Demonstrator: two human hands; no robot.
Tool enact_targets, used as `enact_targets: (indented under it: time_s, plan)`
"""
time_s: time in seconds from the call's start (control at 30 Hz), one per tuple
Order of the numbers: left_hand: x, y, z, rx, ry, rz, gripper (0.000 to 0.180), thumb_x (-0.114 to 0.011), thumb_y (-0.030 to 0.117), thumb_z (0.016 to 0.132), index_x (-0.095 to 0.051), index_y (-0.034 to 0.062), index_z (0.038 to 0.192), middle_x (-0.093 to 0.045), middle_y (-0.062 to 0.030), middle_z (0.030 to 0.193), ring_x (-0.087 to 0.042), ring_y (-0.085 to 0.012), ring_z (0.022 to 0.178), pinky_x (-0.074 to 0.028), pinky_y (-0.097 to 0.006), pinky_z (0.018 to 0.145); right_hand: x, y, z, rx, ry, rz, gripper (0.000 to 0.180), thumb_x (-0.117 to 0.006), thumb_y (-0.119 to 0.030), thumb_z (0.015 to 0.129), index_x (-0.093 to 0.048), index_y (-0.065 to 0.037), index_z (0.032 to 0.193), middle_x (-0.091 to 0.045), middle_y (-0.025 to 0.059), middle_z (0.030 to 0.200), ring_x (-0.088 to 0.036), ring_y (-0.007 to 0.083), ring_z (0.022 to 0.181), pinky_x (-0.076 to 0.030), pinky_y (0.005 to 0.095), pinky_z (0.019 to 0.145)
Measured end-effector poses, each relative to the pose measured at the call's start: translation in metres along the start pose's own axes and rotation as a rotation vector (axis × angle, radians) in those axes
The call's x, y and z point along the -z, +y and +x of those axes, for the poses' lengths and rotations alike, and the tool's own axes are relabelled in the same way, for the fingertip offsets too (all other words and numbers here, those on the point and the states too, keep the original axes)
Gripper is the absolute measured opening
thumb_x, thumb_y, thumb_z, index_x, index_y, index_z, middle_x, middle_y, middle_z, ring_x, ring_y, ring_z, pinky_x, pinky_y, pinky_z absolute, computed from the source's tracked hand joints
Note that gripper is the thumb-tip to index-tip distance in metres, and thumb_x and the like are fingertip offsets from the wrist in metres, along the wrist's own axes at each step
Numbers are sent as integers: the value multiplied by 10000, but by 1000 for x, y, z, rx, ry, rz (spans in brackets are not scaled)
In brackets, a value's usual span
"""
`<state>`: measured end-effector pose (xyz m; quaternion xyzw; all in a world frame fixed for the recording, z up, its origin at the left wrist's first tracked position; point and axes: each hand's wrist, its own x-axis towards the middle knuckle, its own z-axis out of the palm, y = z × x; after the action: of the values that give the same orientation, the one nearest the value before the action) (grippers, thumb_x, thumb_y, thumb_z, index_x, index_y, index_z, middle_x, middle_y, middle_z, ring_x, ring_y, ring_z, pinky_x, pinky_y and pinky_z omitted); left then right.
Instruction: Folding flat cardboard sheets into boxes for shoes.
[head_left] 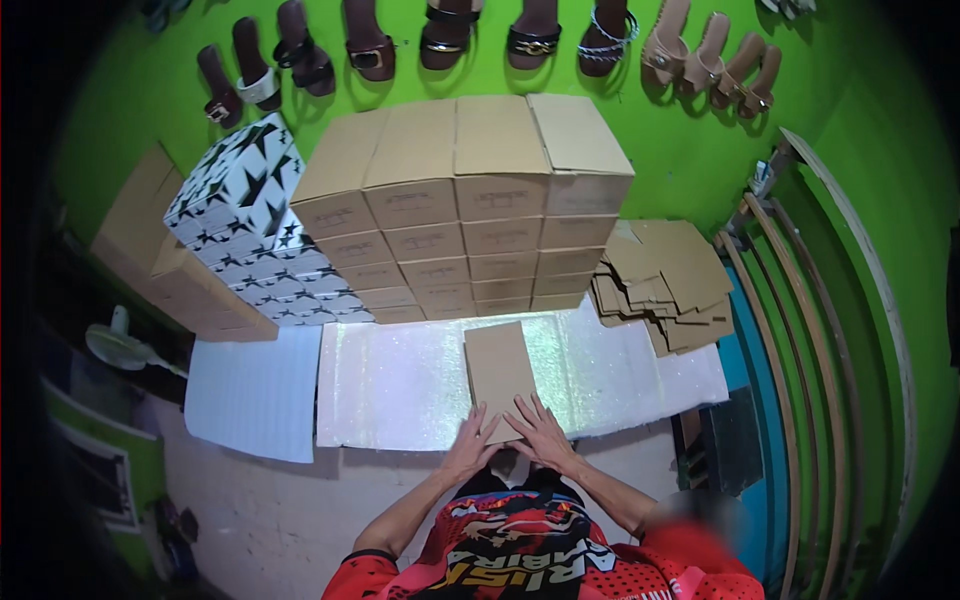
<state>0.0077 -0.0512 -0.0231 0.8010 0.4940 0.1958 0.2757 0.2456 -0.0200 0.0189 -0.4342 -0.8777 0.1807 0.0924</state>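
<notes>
In front of me a plain brown cardboard box [500,362] lies on the shiny, pale table covering [400,385], its near end close to the table's front edge. My left hand [474,441] rests on the box's near left corner with its fingers stretched out. On the near right corner lies my right hand [539,434], its fingers spread flat over the cardboard. Neither hand is wrapped around the box. Its underside is hidden.
Stacked brown boxes [420,205] stand along the back, with star-patterned boxes [250,190] to their left. Flattened cardboard [670,275] is piled at the right. Sandals [450,35] hang on the green wall. A fan [120,340] is at far left, wooden rails [800,350] at right.
</notes>
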Motion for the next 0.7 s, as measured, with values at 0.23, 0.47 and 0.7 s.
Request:
enact_targets:
  time_s: [0.23,0.47,0.7]
  plan:
    - [6,9,-19,-99,99,-77,677,-585,229,1059,-295,41,1640,-181,-315,1699,-148,-587,1548,-206,-576,1283,-27,-27,-8,70,175,86,660,-715,-277,980,-468,-102,1567,-360,230,1660,-351,493,1511,-375,544,1208]
    - [21,11,-55,-169,251,-10,681,-654,180,1014,-359,-56,1580,-262,-319,1667,-171,-601,1535,-225,-610,1267,-33,-66,-8,92,191,-22,670,-718,-280,976,-468,-149,1583,-367,178,1671,-331,460,1535,-384,566,1180]
    - [68,26,-74,-255,517,158,729,-720,154,963,-379,-54,1573,-300,-273,1666,-202,-621,1519,-265,-659,1242,19,-104,16,372,471,-113,626,-789,-200,888,-594,-168,1482,-511,176,1561,-472,451,1440,-432,585,1122]
